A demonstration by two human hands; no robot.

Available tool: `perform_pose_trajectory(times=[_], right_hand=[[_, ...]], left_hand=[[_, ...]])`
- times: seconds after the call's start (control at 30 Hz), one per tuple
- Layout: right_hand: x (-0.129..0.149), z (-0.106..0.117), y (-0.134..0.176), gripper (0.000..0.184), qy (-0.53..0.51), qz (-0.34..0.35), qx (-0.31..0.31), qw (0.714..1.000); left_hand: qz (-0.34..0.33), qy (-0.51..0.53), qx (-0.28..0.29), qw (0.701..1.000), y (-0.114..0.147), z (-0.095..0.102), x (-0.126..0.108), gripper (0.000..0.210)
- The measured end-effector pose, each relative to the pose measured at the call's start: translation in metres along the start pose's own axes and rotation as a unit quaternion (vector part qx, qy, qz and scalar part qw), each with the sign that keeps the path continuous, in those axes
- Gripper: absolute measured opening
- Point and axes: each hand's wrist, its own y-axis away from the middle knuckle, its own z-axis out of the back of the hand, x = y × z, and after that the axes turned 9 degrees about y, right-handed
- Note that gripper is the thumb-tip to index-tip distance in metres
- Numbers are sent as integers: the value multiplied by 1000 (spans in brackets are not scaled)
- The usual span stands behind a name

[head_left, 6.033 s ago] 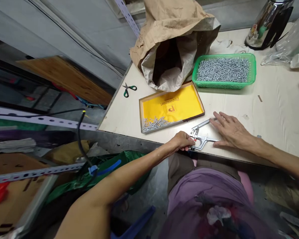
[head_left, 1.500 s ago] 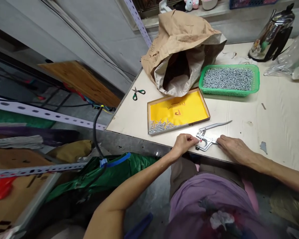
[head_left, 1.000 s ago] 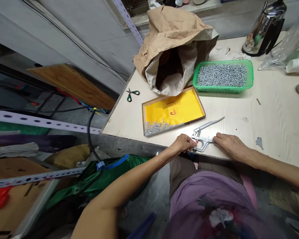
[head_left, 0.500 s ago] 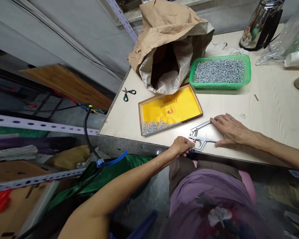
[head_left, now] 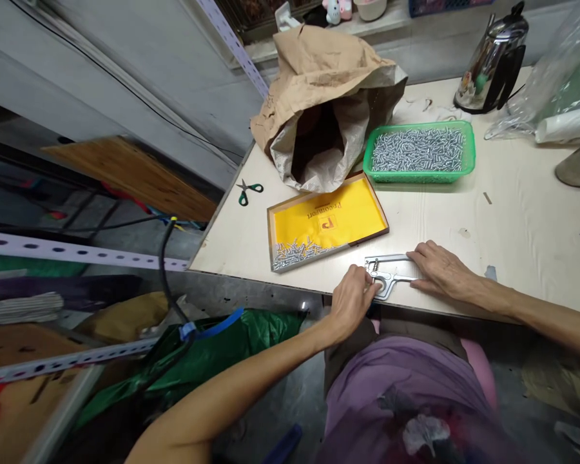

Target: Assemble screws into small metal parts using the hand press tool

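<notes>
Through my head camera, the silver hand-press pliers lie at the near edge of the table, between my hands, long axis running roughly left to right. My right hand spans and grips both handle ends. My left hand is nearer the working head, fingers bent against it; whether they pinch anything, I can't tell.

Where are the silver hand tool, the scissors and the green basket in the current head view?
Silver hand tool (head_left: pixel 392 278): head view, where its lower handle meets the curved frame.
Scissors (head_left: pixel 245 188): head view, near the pivot.
Green basket (head_left: pixel 418 176): head view, on its front wall.
</notes>
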Motion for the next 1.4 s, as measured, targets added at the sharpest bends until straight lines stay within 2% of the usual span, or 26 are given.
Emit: perform_pose_trajectory(times=[0.07,0.13,0.23,0.33,0.4,0.53,0.6,0.77,0.93,1.03,1.13,1.2,1.33,1.4], right_hand=[[2,-1,1,39,3,-3,-7,1000],[4,-1,2,40,5,-8,-14,1000],[4,1,5,51,1,-18,-2,1000],[2,6,8,60,14,-39,18,999],[3,9,9,48,32,-54,21,998],[13,10,7,9,46,-46,29,997],[19,7,6,11,53,-45,33,997],[17,3,9,14,50,-56,-2,997],[-6,6,8,31,16,-36,-29,999],[-18,3,3,29,13,-46,-30,998],[-29,-4,-4,25,29,-62,-51,996],[-36,-5,-11,23,30,-69,-66,995],[-37,7,-29,19,50,-92,-40,994],[-23,17,-38,18,70,-57,-32,995]], left_hand=[[-125,-63,3,990,-8,-8,-4,19],[-219,-103,35,970,-23,-15,-9,39],[-278,-139,96,946,-46,-20,-15,61],[-277,-171,137,935,-56,-16,-19,61],[-270,-186,143,934,-58,-13,-21,51],[-247,-194,142,939,-54,-16,-26,16],[-234,-200,132,942,-52,-21,-27,10],[-224,-220,94,945,-48,-24,-29,11],[-217,-181,44,958,-46,-27,-24,33],[-253,-158,5,954,-34,-43,-18,18],[-314,-133,8,940,-17,-63,-17,14],[-323,-119,10,939,-8,-71,-18,13],[-314,-93,-2,945,-7,-75,-18,19],[-316,-68,-4,946,-9,-76,-16,24]])
